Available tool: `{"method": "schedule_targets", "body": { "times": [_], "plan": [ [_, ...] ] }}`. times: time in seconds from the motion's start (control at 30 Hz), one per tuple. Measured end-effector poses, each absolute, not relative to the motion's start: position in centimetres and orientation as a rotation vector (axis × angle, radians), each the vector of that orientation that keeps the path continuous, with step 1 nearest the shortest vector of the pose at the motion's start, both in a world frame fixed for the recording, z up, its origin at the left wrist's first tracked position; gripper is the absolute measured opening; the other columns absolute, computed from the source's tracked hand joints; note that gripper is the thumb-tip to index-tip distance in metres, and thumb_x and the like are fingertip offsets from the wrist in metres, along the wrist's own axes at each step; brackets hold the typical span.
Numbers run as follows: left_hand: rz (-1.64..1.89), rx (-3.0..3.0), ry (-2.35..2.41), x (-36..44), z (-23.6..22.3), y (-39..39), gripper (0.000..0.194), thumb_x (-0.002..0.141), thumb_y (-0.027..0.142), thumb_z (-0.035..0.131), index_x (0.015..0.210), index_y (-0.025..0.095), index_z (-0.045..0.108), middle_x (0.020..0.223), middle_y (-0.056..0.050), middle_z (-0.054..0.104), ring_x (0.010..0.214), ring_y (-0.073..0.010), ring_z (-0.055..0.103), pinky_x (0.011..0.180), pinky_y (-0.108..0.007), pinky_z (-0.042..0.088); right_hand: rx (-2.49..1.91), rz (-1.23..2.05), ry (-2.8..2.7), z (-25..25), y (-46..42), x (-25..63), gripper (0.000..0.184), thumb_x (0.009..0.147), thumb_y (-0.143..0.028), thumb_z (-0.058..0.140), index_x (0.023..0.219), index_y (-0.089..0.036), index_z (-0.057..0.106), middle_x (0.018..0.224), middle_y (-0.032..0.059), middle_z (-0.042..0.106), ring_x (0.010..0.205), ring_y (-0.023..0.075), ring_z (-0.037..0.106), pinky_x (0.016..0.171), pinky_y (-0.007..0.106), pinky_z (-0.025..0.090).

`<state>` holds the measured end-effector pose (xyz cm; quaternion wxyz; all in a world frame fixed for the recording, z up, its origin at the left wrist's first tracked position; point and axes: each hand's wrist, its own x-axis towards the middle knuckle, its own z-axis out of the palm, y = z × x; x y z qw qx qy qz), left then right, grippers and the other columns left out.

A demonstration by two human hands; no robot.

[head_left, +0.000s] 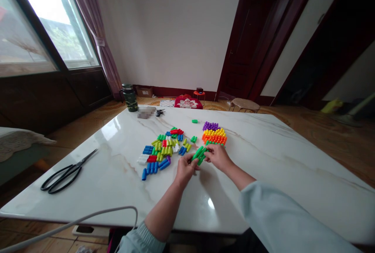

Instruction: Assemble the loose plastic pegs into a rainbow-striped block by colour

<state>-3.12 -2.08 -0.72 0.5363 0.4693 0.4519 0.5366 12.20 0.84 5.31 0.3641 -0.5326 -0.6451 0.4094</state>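
Observation:
My left hand (pixel 186 167) is closed on several green bullet-shaped plastic pieces (pixel 199 154) lying side by side, held just above the table. At their right end my right hand (pixel 219 157) pinches the green pieces too; its fingertips are partly hidden. Just behind that hand lie rows of like pieces: green (pixel 213 142), orange (pixel 215 139), yellow (pixel 215 132) and purple (pixel 211 126). Left of my hands is a loose spread of blue pieces (pixel 152 168), yellow-green pieces (pixel 166 150), white pieces (pixel 143 159) and red pieces (pixel 152 158).
All this is on a white marbled table (pixel 117 190). Black-handled scissors (pixel 63 177) rest at the left. A camouflage flask (pixel 129 98) and keys (pixel 159 113) stand near the far left edge. A grey cable (pixel 88 218) crosses the near left edge. A stool (pixel 245 104) is beyond the table.

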Motion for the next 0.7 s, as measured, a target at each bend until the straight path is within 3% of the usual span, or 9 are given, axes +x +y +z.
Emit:
{"method": "schedule_targets", "body": {
  "times": [0.2,0.7],
  "plan": [
    [1.260,1.103,0.942,-2.7,0.2,-2.3,0.048,0.066,0.051,0.074,0.089,0.009,0.071,0.051,0.001,0.058,0.043,-0.0096,0.055,0.043,-0.020,0.048,-1.350,1.494,-1.123,6.7,0.2,13.8,0.007,0.078,-0.009,0.062,0.074,-0.012,0.066,0.064,0.0024,0.066,0.054,0.0097,0.062,0.056,0.023,0.058],
    [1.327,1.168,0.874,-2.7,1.0,-2.2,0.049,0.068,0.053,0.072,0.090,0.009,0.073,0.050,0.002,0.056,0.041,-0.0093,0.052,0.044,-0.021,0.047,-1.364,1.613,-1.009,6.3,-0.2,13.5,0.020,0.088,-0.014,0.055,0.070,-0.012,0.061,0.054,0.0006,0.058,0.048,0.0081,0.055,0.056,0.027,0.060]
  ]
}}
